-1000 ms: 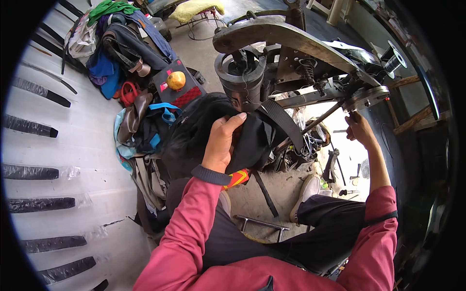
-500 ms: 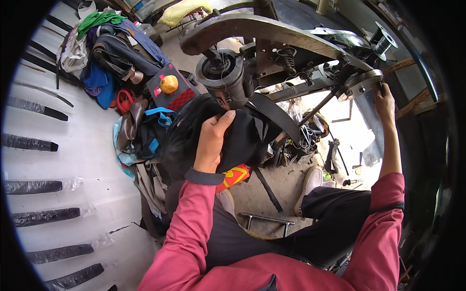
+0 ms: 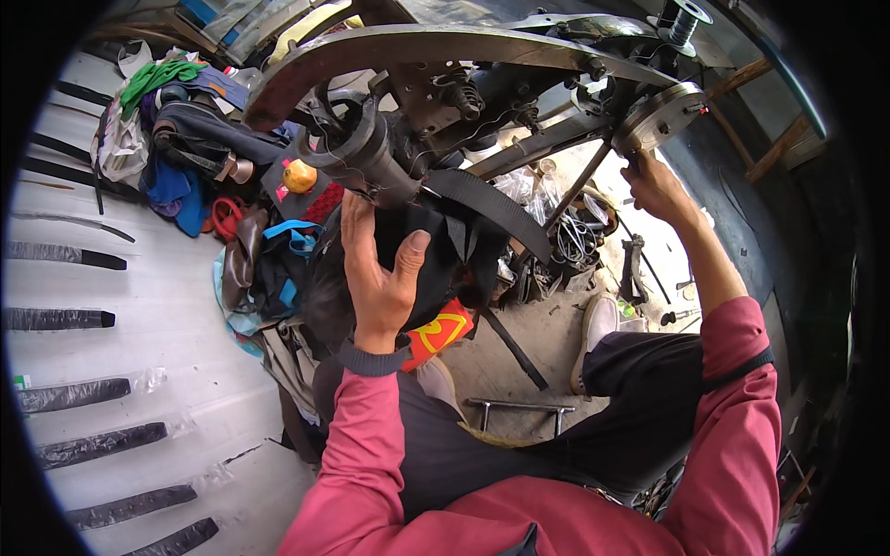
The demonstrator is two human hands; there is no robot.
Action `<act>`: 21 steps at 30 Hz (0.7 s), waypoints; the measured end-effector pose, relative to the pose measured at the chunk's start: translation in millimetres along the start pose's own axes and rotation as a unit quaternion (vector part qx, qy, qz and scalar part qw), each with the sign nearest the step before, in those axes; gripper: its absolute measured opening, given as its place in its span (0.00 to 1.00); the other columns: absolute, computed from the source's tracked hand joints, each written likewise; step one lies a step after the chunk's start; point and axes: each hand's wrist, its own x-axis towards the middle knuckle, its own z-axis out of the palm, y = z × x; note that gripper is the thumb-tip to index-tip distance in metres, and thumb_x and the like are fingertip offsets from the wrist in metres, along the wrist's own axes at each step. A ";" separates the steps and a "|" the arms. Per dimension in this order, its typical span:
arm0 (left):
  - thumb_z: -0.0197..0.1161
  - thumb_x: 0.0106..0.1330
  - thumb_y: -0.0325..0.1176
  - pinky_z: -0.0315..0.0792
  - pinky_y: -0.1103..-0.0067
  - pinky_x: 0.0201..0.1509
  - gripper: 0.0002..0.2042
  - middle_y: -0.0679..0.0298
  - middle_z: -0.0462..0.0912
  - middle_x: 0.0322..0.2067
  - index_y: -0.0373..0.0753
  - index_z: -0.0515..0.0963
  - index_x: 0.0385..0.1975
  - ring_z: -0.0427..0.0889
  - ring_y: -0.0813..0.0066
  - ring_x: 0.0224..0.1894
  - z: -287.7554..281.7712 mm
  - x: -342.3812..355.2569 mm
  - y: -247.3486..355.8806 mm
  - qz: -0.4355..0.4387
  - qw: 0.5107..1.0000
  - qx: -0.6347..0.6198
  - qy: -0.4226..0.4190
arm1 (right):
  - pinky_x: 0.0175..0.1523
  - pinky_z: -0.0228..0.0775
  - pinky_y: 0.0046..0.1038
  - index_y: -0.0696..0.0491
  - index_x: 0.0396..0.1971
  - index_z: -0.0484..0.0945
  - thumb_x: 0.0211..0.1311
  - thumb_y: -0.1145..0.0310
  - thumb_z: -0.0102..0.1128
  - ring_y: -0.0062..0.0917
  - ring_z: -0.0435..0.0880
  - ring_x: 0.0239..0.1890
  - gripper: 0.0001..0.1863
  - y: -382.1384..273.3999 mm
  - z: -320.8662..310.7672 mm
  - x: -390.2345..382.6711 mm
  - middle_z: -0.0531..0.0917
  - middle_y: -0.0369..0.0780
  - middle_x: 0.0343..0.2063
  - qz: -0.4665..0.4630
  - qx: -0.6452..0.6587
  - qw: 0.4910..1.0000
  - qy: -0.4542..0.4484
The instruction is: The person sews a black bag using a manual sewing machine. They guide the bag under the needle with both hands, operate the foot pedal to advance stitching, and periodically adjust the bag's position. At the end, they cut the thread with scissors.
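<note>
A dark metal sewing machine (image 3: 423, 51) fills the upper middle, with a cylindrical arm (image 3: 362, 157) over black fabric (image 3: 436, 241) and a wide black webbing strap (image 3: 491, 204). My left hand (image 3: 378, 278) is open beside the cylinder's lower end, thumb apart, fingers upright against the fabric; their tips are partly hidden. At the right, my right hand (image 3: 658, 193) is closed on a handle under the machine's round wheel (image 3: 658, 120). A silver spool (image 3: 684, 23) stands at the top right.
Heaped bags and clothes (image 3: 167, 139) lie upper left, near a round yellow fruit (image 3: 299, 174) on a dark box. Black strips (image 3: 74, 398) line a white surface at left. My feet, a metal bar (image 3: 519, 405) and scattered tools and wires (image 3: 579, 241) are below the machine.
My left hand has released its pinch on the black fabric and opened. My right hand has moved round with the wheel's handle. The whole view has shifted, the machine sitting higher and further left.
</note>
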 end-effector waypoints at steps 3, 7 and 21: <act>0.71 0.64 0.53 0.51 0.57 0.76 0.34 0.51 0.70 0.67 0.35 0.73 0.63 0.61 0.45 0.73 3.4 5.4 -0.3 0.013 0.999 0.031 -0.019 | 0.39 0.76 0.45 0.56 0.60 0.69 0.70 0.62 0.54 0.45 0.87 0.31 0.23 -1.4 -1.6 2.5 0.84 0.54 0.30 -0.008 0.003 1.000 0.001; 0.77 0.55 0.55 0.57 0.61 0.71 0.35 0.58 0.77 0.60 0.42 0.78 0.59 0.68 0.52 0.66 -4.0 23.1 -6.8 -0.011 0.995 -0.015 -0.097 | 0.33 0.77 0.39 0.60 0.55 0.70 0.70 0.63 0.55 0.37 0.86 0.23 0.21 3.9 -0.3 2.1 0.83 0.50 0.25 -0.007 0.043 0.999 -0.006; 0.81 0.49 0.53 0.66 0.68 0.67 0.39 0.56 0.77 0.60 0.40 0.74 0.59 0.74 0.51 0.62 -15.0 26.4 -44.0 0.039 0.993 0.071 -0.086 | 0.29 0.71 0.23 0.61 0.49 0.79 0.73 0.67 0.56 0.19 0.77 0.21 0.13 -38.8 -64.2 -28.4 0.81 0.38 0.23 -0.087 0.144 0.981 0.099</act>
